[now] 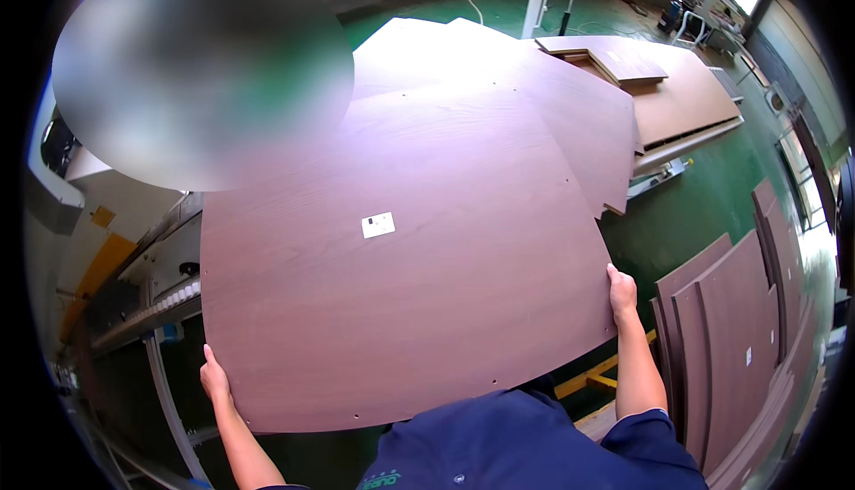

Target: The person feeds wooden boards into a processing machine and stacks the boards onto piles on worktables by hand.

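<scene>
Left hand point(215, 376) and right hand point(622, 293) grip a panel point(401, 303) by its side edges, before the torso point(490, 441). Boards point(592, 125) lie past its far edge; a stack point(728, 321), rightward. Grained brown, the panel bears a white label point(381, 226).

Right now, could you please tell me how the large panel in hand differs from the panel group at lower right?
The large panel is a single board, while the panel group has several overlapping boards. The left hand and right hand grip the large panel's edges; neither is on the panel group. Both are brown and bear white labels.
</scene>
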A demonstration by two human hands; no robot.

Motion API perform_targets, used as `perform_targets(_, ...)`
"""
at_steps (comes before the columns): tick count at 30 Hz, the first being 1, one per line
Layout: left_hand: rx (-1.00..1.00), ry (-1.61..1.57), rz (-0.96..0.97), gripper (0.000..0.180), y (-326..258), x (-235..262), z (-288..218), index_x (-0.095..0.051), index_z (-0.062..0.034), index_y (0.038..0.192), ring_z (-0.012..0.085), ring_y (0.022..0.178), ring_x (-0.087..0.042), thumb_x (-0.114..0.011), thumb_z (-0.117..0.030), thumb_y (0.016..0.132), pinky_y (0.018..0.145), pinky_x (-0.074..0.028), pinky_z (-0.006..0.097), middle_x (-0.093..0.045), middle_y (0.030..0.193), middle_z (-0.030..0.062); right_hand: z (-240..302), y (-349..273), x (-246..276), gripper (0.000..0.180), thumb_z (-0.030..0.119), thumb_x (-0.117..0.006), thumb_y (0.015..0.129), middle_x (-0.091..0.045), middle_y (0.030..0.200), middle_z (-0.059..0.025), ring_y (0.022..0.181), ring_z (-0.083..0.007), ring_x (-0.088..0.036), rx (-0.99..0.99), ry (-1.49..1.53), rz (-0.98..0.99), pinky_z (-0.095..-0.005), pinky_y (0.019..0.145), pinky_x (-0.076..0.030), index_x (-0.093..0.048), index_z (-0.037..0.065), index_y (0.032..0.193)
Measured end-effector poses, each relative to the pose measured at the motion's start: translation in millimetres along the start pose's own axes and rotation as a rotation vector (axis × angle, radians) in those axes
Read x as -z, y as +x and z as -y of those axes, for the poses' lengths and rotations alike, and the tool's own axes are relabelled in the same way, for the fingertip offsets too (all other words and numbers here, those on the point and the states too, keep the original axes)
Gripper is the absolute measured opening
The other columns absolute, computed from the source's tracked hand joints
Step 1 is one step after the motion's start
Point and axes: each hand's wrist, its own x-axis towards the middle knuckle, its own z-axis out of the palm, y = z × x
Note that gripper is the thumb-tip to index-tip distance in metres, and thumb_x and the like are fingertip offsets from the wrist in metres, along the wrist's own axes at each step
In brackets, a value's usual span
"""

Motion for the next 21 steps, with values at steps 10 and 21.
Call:
perform_targets(10, -0.062, 0.011, 0.055, 0.075, -30, -51, -68, -0.067, 0.0045, 0.101, 0.0353, 0.100, -0.062, -0.034, -0.062, 0.092, 0.086, -0.046, 0.041, -0.068, 0.101, 0.0213, -19, 16, 44, 0.053, 0.047, -0.049, 0.089, -0.064, 0.082, -0.0228, 0.081, -0.0362, -0.062, -0.087, -0.180, -0.137, -0.0431, 0.072, -0.045, -0.064, -0.003, 0.083)
perform_targets(21, -0.091, 0.059, 0.081, 0.074, -23, -81, -112, -0.067, 0.0039, 0.102, 0.0382, 0.101, -0.061, -0.033, -0.061, 0.093, 0.087, -0.045, 0.043, -0.066, 0.101, 0.0240, -58, 55, 52, 0.053, 0.046, -0.050, 0.090, -0.067, 0.087, -0.0218, 0.085, -0.0333, -0.063, -0.064, -0.060, -0.155, -0.0397, 0.078, -0.046, -0.066, -0.004, 0.089)
